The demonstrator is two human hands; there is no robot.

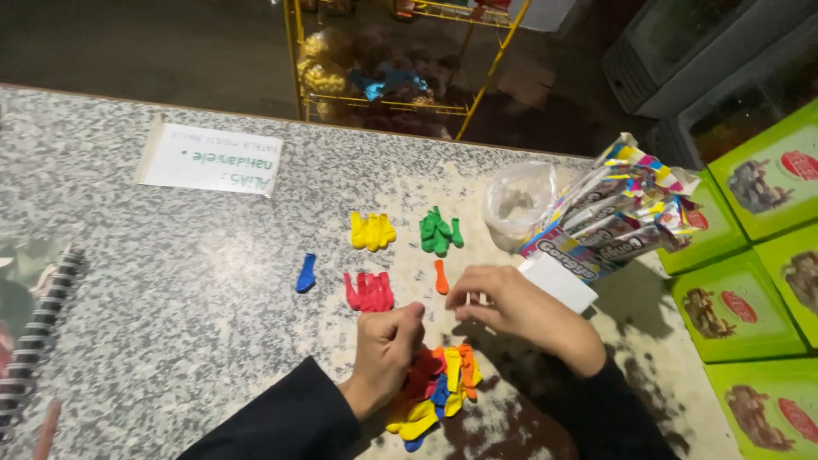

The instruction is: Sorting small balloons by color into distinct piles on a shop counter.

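Observation:
My left hand (385,351) is curled in a loose fist over a mixed pile of flat balloons (445,388) in red, orange, yellow and blue, touching its top edge. My right hand (511,307) rests just right of it, fingertips pinched together near a single orange balloon (440,277); whether it holds anything I cannot tell. Sorted on the speckled stone counter (170,281) lie a yellow group (371,231), a green group (439,232), a red group (369,292) and one blue balloon (306,273).
A clear plastic bag (516,203) and colourful packets (618,217) lie at the right, with a white card (560,281) beside them. Green boxes (750,281) stand at far right. A paper sign (211,159) is taped at the back, a spiral notebook (34,332) at left.

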